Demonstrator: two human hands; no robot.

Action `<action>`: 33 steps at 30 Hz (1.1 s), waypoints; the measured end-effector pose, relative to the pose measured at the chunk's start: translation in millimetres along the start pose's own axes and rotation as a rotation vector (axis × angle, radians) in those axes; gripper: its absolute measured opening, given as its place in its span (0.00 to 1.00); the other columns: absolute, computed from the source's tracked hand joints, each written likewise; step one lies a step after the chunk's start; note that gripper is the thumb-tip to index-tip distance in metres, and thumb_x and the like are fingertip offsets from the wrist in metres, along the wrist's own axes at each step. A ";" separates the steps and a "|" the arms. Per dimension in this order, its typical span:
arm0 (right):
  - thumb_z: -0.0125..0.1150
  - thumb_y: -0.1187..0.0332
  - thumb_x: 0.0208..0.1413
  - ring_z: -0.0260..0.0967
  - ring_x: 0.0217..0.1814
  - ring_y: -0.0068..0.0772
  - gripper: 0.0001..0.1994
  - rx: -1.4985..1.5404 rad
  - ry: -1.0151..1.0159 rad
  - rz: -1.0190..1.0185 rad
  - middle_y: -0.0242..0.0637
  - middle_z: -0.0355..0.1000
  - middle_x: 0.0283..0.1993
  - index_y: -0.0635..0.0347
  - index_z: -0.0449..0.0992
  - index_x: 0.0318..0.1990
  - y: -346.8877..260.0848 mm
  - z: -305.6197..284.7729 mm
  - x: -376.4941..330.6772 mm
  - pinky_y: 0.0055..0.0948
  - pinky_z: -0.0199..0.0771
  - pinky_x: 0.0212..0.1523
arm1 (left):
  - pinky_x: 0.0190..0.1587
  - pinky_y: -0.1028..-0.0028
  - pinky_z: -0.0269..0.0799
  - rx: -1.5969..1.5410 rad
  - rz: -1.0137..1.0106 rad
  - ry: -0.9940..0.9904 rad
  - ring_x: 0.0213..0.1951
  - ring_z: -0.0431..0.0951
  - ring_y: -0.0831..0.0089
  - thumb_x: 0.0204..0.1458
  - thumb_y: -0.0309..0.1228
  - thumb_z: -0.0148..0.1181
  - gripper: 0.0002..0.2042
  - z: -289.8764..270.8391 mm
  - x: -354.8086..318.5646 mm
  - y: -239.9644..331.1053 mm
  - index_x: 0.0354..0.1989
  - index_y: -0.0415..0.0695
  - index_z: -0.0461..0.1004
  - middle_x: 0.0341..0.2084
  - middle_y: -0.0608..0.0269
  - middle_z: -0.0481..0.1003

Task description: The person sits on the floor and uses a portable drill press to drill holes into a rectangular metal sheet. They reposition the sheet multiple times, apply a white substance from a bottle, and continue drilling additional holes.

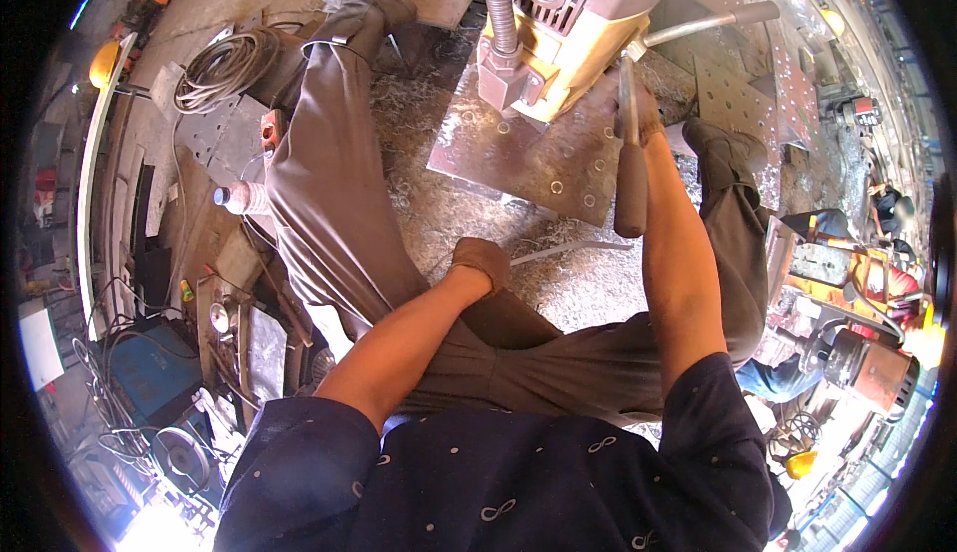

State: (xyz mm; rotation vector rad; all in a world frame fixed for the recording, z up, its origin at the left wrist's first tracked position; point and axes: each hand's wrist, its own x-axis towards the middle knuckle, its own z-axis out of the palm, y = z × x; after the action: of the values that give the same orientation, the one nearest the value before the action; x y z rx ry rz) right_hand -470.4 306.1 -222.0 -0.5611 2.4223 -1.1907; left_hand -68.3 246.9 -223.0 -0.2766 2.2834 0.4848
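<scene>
A yellow magnetic drill (568, 58) stands on a flat steel plate (518, 158) marked with several small rings. Its feed handle has long arms with dark grips; one grip (630, 188) points down toward me. My right hand (648, 113), in a brown glove, reaches in behind that arm, close to the drill's lower side. Its fingers are hidden there. My left hand (481, 261), gloved too, is curled closed between my thighs. Beside it a thin pale strip (568, 250) runs off to the right; whether the hand grips it is unclear.
Metal shavings (588, 288) litter the floor between my legs. A coiled cable (227, 68) and a plastic bottle (239, 198) lie to the left, with a blue machine (150, 372) farther back. Perforated steel plates (733, 103) lie right of the drill. An orange power tool (867, 370) sits at the right.
</scene>
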 end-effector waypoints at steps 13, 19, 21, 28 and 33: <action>0.46 0.42 0.73 0.73 0.68 0.71 0.33 0.006 0.184 -0.129 0.66 0.79 0.58 0.67 0.81 0.58 -27.6 -3.7 -48.5 0.51 0.72 0.67 | 0.57 0.50 0.80 -0.490 -0.101 0.280 0.52 0.86 0.44 0.67 0.51 0.57 0.25 -45.4 63.7 8.2 0.54 0.41 0.83 0.48 0.41 0.85; 0.66 0.48 0.64 0.80 0.61 0.64 0.25 -0.615 0.103 -0.396 0.59 0.83 0.56 0.59 0.84 0.57 -33.4 -92.0 8.7 0.51 0.79 0.61 | 0.54 0.54 0.83 -0.526 -0.370 0.559 0.52 0.86 0.47 0.69 0.42 0.59 0.17 -150.1 -54.8 -19.3 0.52 0.41 0.82 0.47 0.45 0.86; 0.70 0.40 0.59 0.82 0.59 0.60 0.32 -0.692 0.063 -0.281 0.58 0.83 0.55 0.62 0.85 0.56 -35.5 -135.7 53.6 0.50 0.80 0.60 | 0.54 0.59 0.82 -1.127 -0.047 1.354 0.53 0.85 0.48 0.68 0.33 0.60 0.11 -184.5 -106.7 -10.4 0.51 0.40 0.81 0.50 0.42 0.83; 0.70 0.25 0.49 0.83 0.57 0.56 0.47 -1.001 -0.130 -0.257 0.58 0.84 0.53 0.67 0.85 0.56 -162.0 -150.8 -2.5 0.48 0.80 0.61 | 0.60 0.59 0.79 -0.661 0.242 1.708 0.53 0.86 0.49 0.68 0.47 0.62 0.31 -263.7 -106.7 17.0 0.71 0.38 0.67 0.52 0.38 0.81; 0.62 0.56 0.66 0.80 0.63 0.62 0.23 -0.828 0.196 -0.073 0.55 0.81 0.61 0.60 0.82 0.61 -169.5 -117.8 -97.9 0.52 0.78 0.66 | 0.49 0.52 0.79 -0.645 0.165 1.521 0.44 0.85 0.43 0.74 0.47 0.51 0.19 -300.9 -108.4 -55.2 0.51 0.41 0.76 0.40 0.42 0.82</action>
State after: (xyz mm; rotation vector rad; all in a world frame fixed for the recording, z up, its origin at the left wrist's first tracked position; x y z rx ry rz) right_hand -415.3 337.8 -2.6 -0.7841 3.0414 -0.2060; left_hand -171.2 74.3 32.0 -1.0573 3.5104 1.4592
